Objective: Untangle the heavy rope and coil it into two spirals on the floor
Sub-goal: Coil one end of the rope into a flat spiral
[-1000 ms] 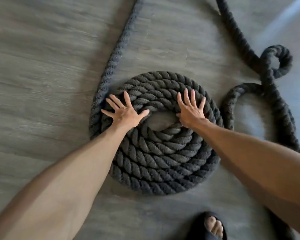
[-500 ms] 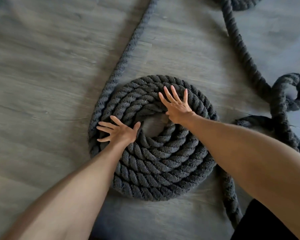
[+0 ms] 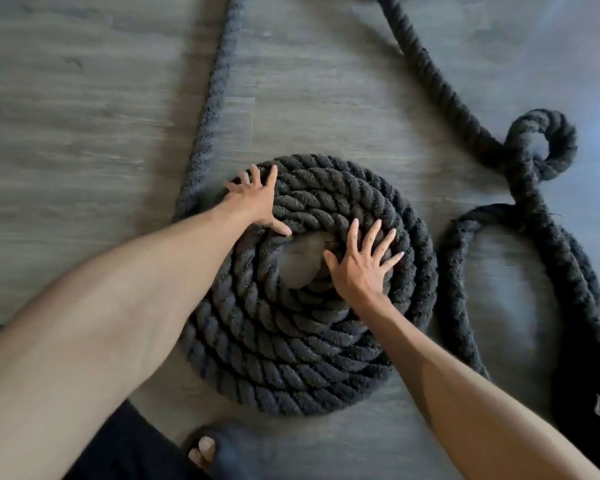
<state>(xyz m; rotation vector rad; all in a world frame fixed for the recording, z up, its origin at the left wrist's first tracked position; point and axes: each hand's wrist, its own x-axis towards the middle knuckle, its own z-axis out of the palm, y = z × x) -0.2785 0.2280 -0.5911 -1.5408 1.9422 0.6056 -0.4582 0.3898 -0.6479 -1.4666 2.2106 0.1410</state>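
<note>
My left hand [image 3: 257, 199] at 10 o'clock and right hand [image 3: 361, 268] at 3 press flat, fingers spread; rope [image 3: 291, 358] likely heavy, stiff: push turns.

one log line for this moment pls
stage: one spiral laid, second not yet | left hand: flat on spiral's upper left | right hand: flat right of its centre | loose rope: looped at right

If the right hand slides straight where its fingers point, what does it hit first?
The right hand lies on the dark grey twisted rope spiral, so its outer turns come first, then grey wood-look floor, probably the loose strand beyond.
</note>
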